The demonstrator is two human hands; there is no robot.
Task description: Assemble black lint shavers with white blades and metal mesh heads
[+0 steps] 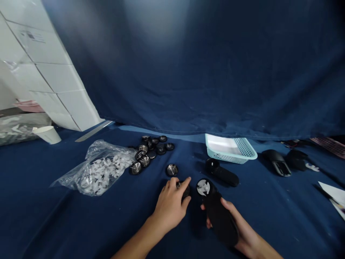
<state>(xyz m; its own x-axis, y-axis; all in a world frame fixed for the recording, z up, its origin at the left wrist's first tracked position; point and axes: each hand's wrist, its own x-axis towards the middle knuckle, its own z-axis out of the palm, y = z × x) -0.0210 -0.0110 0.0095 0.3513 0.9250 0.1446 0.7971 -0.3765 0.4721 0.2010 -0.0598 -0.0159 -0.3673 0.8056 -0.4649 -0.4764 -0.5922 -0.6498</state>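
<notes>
My left hand (172, 205) is on a round black cap (185, 190) on the cloth, its thumb and fingers curled about the rim and partly hiding it. In my right hand (237, 223) is a black handle-shaped housing (219, 216), gripped around its wide body. A white three-armed plastic piece (203, 187) sits in the housing's round end, which points toward my left hand. Just beyond my left fingers lies another round black cap (171, 170) with a shiny, ridged inside. A second black housing (222, 172) rests past my right hand.
Several black caps (152, 154) lie clustered beside a clear bag of white plastic pieces (101, 174). Behind the housings stands a light-blue basket (231, 157). Black parts (277, 162) lie at right, a paper cup (48, 134) and metal ruler (93, 131) at left. A blue curtain hangs behind.
</notes>
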